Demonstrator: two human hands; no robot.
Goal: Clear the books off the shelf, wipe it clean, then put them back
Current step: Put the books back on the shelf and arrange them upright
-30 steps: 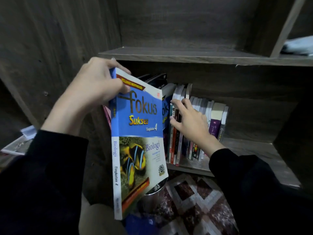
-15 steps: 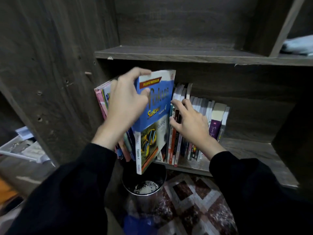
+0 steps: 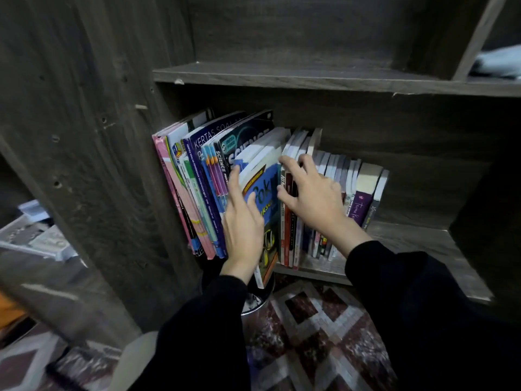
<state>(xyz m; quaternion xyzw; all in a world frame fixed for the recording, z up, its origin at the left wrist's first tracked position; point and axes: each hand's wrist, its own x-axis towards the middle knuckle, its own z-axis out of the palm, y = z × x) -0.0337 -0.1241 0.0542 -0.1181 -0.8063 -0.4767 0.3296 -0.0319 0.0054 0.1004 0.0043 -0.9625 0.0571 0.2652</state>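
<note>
The shelf [image 3: 408, 241] is the biggest thing here, and your books sit on its left half. The tall leaning books [image 3: 197, 176] are at 9 o'clock from your hands. The small upright books [image 3: 335, 176] are at 3 o'clock. Between them is the blue book [image 3: 266, 187], partly pushed in, its bottom corner hanging past the shelf edge. It looks thin, bendy and light, with a smooth cover that may slip, so push flat on its spine. Your left hand [image 3: 244, 224] lies on it, fingers spread apart. Your right hand [image 3: 313, 196] presses the small books aside, fingers spread apart too.
</note>
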